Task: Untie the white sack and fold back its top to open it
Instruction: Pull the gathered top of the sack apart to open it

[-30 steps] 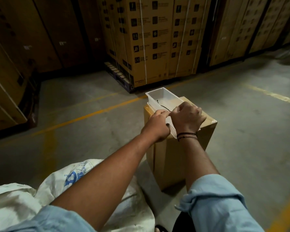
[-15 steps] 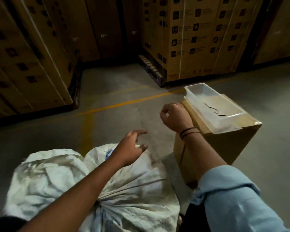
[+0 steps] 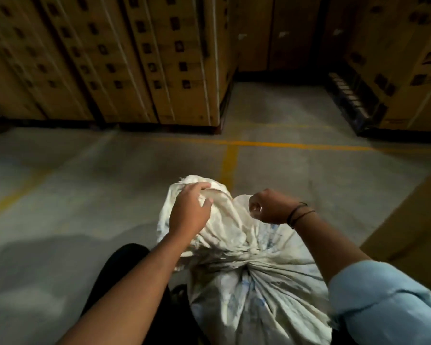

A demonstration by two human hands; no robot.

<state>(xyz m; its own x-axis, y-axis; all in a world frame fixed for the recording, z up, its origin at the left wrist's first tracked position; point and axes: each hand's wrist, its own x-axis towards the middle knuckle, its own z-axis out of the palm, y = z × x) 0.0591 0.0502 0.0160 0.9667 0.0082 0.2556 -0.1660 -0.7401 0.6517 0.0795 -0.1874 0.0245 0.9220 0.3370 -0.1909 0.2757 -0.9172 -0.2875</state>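
The white sack [image 3: 247, 295] stands on the floor [image 3: 85, 195], neck cinched, its blue print unreadable. The left hand [image 3: 188, 212] grips a fold of its loose top; the right hand [image 3: 271, 207] is curled beside it, grasp unclear. Labels on the cartons [image 3: 134, 58] beyond are blurred.

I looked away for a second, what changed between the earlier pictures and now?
Both hands left the tray on the cardboard box and moved left to the white sack. The left hand now grips its loose top; the right hand hovers curled beside it. The neck stays tied.
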